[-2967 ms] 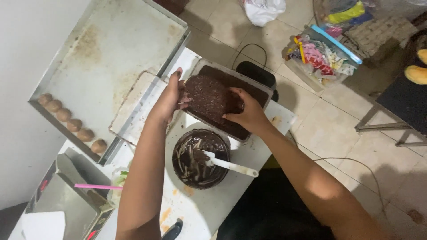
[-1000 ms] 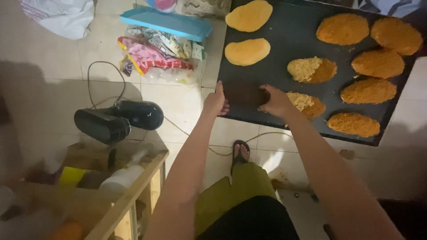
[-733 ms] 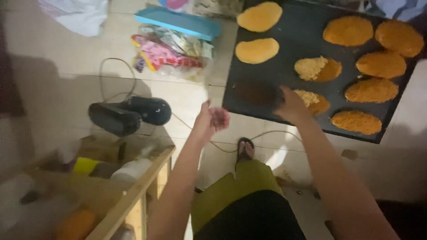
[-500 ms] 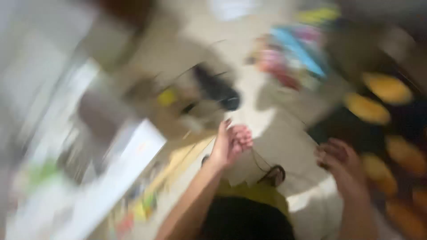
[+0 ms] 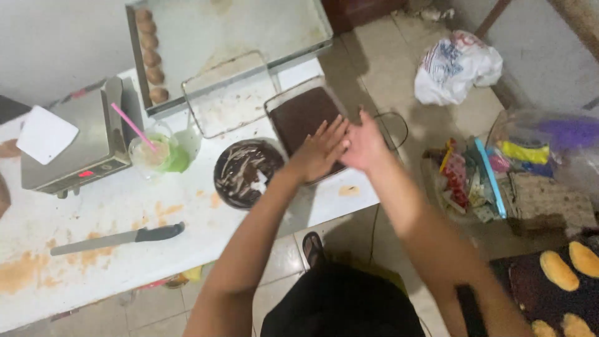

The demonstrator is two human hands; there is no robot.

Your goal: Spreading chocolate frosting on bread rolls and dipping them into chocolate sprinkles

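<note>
My left hand (image 5: 317, 151) and my right hand (image 5: 363, 145) are flat and pressed together, palm against palm, just above the near end of a rectangular tray of dark brown cake (image 5: 301, 113) on the white table (image 5: 125, 249). Neither hand holds anything. A dark bowl of chocolate spread (image 5: 246, 172) with a white spatula in it stands just left of my left wrist.
A knife with a black handle (image 5: 118, 238) lies near the table's front. A metal scale (image 5: 73, 145), a cup with a pink straw (image 5: 150, 150), a glass dish (image 5: 229, 100) and a big metal tray with round dough balls (image 5: 151, 56) stand behind. Bags (image 5: 458, 65) and a dark tray of orange breads (image 5: 558, 269) are on the floor at right.
The view swung from the floor tray of orange breads back to the table. My hands left that tray, came together and now meet over the cake tray.
</note>
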